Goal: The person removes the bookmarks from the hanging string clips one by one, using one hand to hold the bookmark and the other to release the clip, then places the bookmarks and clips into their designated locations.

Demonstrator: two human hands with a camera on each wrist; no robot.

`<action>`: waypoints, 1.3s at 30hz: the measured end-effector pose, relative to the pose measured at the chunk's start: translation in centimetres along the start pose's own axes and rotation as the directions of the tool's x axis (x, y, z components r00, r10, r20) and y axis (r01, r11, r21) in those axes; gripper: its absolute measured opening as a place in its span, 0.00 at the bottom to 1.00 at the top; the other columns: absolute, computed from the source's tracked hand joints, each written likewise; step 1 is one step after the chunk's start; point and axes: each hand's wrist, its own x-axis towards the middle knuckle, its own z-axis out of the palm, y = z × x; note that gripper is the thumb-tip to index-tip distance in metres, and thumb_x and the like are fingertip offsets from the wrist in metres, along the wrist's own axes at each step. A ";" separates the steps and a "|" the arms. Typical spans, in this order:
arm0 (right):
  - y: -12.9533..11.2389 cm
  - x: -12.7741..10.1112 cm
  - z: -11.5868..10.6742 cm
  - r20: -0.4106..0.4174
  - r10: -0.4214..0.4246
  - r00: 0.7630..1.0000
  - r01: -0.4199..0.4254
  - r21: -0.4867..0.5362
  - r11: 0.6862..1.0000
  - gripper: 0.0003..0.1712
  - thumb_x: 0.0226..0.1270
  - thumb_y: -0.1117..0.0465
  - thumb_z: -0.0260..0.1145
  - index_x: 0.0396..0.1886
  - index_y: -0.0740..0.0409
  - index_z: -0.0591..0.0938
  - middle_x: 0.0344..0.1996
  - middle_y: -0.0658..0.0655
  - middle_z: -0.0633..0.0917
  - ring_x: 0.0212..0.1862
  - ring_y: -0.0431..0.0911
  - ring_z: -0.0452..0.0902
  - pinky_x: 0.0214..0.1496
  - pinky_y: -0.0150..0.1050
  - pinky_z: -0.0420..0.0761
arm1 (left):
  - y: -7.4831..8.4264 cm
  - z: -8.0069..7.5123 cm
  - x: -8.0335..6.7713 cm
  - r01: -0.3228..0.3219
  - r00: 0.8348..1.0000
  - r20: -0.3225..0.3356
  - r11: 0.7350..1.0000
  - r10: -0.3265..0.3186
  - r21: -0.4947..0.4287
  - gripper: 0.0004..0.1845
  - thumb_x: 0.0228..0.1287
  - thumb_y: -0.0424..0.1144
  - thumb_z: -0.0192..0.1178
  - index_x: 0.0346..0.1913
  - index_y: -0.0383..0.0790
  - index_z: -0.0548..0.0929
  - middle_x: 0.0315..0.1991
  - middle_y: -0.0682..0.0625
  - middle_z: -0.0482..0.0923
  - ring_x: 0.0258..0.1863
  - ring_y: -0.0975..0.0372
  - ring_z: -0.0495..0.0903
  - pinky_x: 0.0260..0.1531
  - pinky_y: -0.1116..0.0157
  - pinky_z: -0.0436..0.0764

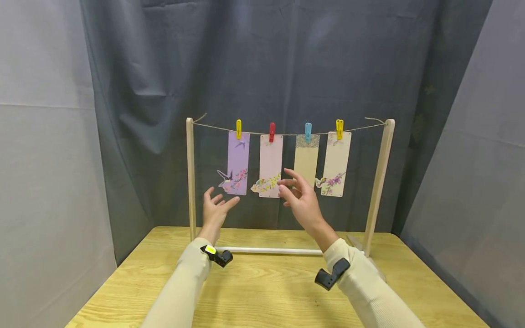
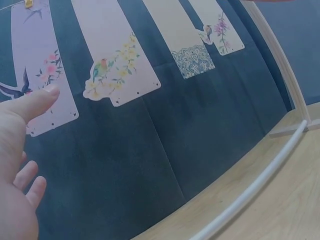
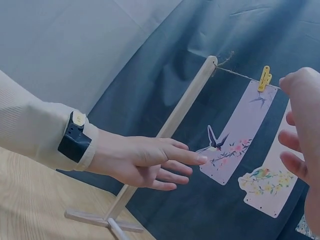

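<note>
My left hand is raised below the purple bookmark, fingers spread and holding nothing. My right hand hovers before the beige lace-edged bookmark, its fingers loosely bent with nothing between them; it covers that card's lower end in the head view. A pink bookmark with a bird and yellow flowers hangs between the hands. Farther right is a cream bookmark with purple flowers. Yellow, red, blue and another yellow clothespin fix the cards to a string.
The string runs between a left wooden post and a right wooden post. A white rod joins the posts low over the wooden table. Dark curtain hangs behind, with pale fabric walls at both sides.
</note>
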 end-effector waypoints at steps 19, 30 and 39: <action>-1.5 2.2 1.3 -0.028 0.028 0.999 -0.025 0.100 0.995 0.29 0.81 0.58 0.61 0.76 0.53 0.69 0.57 0.65 0.82 0.46 0.55 0.81 0.38 0.38 0.82 | 1.4 0.3 1.5 0.057 0.991 0.125 0.995 -0.048 -0.077 0.65 0.57 0.41 0.80 0.84 0.54 0.40 0.73 0.38 0.65 0.68 0.45 0.71 0.64 0.46 0.71; -2.1 3.8 1.1 -0.004 0.030 1.000 -0.029 0.088 0.996 0.29 0.81 0.56 0.61 0.77 0.54 0.68 0.58 0.64 0.82 0.47 0.57 0.81 0.40 0.44 0.83 | 1.9 0.2 1.6 0.089 0.990 0.118 0.991 -0.077 -0.098 0.64 0.57 0.39 0.80 0.83 0.54 0.41 0.74 0.37 0.62 0.69 0.45 0.69 0.66 0.46 0.69; -2.8 4.9 1.2 0.012 0.028 1.000 -0.029 0.095 0.995 0.30 0.80 0.54 0.61 0.77 0.53 0.68 0.59 0.64 0.81 0.47 0.59 0.81 0.41 0.52 0.83 | 2.0 0.0 1.6 0.089 0.989 0.129 0.989 -0.073 -0.120 0.61 0.58 0.35 0.78 0.83 0.52 0.43 0.73 0.37 0.65 0.68 0.46 0.70 0.65 0.47 0.70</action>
